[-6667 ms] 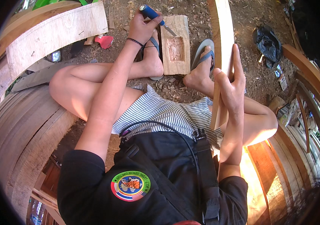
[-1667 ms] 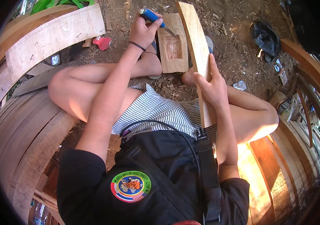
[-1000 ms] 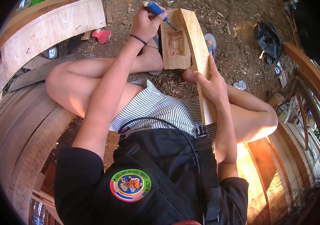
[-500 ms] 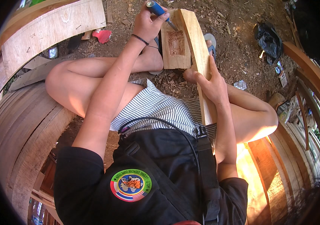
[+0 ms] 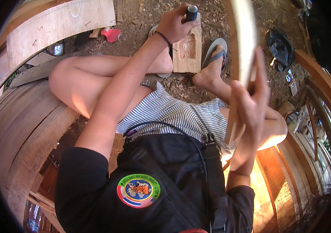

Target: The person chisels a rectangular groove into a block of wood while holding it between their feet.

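My left hand is closed around the handle of a chisel, which stands nearly upright. Its blade is hidden behind the hand. Below it, a pale wooden block lies on the ground between my feet, with a shallow, rough, reddish-brown recess cut into its upper face. Off to the right, my right hand grips a long, thick length of wood, raised apart from the block and blurred by motion. Its far end runs past the top edge of the view.
Wood chips litter the dirt ground. Curved planks rise on my left, and more planks lie on my right. A black plastic bag sits at the far right, a red scrap at the far left. A sandalled foot flanks the block.
My right hand has lifted the length of wood up and to the right, away from the block. My left hand has shifted slightly right, and the chisel has tipped more upright.
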The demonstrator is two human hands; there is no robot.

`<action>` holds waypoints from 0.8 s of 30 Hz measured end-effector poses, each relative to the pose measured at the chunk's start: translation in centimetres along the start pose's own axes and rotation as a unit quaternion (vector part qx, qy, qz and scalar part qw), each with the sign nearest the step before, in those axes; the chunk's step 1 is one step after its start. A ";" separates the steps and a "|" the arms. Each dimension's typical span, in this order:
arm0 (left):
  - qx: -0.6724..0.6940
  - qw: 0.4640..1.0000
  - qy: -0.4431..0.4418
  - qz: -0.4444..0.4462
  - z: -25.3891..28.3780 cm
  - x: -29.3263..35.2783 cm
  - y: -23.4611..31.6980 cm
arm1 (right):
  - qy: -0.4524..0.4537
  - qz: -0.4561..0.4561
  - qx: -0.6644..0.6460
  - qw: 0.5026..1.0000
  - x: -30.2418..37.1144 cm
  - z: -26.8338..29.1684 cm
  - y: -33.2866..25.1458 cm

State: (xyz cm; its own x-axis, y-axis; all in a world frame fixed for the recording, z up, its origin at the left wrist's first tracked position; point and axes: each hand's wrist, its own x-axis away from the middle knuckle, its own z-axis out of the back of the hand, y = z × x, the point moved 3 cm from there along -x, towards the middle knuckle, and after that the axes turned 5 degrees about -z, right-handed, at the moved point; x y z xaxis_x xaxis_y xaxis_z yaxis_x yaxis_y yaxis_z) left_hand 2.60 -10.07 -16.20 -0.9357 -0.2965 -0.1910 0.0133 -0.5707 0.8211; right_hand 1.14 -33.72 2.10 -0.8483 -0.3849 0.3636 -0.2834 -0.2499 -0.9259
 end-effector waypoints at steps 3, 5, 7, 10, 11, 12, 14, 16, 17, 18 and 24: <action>0.037 0.999 -0.013 -0.015 -0.1 0.1 0.7 | 0.015 0.160 -0.007 0.987 0.4 -0.3 -3.3; 0.039 0.999 -0.001 -0.038 -0.1 -0.6 1.2 | 0.042 0.239 0.177 0.954 -0.8 -0.4 -0.5; -0.063 0.991 0.004 -0.120 -0.4 -0.2 1.0 | -0.025 0.114 0.370 0.922 -2.2 -0.6 2.5; -0.056 0.995 0.005 -0.088 0.1 -1.5 0.5 | -0.038 0.141 0.393 0.908 -3.6 -0.1 1.6; -0.049 0.997 0.004 -0.051 0.2 -1.3 1.2 | -0.010 0.234 0.342 0.910 -3.3 0.0 0.4; -0.043 0.999 0.003 -0.013 0.1 -0.5 1.3 | 0.017 0.273 0.248 0.929 -3.1 -0.4 -0.7; -0.012 0.998 0.010 -0.059 0.1 -1.4 0.9 | 0.029 0.281 0.230 0.931 -3.1 -0.5 -0.8; -0.067 0.996 -0.050 -0.042 -0.1 -1.4 0.7 | -0.046 0.085 0.440 0.893 -4.1 -0.1 2.5; -0.074 0.996 -0.007 -0.039 -0.5 -1.0 0.2 | -0.062 0.036 0.370 0.926 -4.6 -0.2 3.7; -0.055 0.998 0.014 -0.013 -0.4 -1.2 -0.9 | -0.039 0.058 0.377 0.924 -4.4 0.1 3.4; 0.305 0.914 0.063 0.261 2.6 -0.4 -11.2 | 0.000 0.021 0.240 0.971 -3.0 1.5 3.1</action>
State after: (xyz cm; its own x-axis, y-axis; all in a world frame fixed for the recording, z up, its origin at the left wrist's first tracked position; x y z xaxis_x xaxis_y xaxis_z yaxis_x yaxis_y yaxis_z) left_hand 1.93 -1.59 -23.88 -0.8091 -0.5148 0.2833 0.2107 0.1959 0.9577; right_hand 3.45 -34.64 -1.73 -0.8547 -0.4039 0.3262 -0.0075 -0.6186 -0.7856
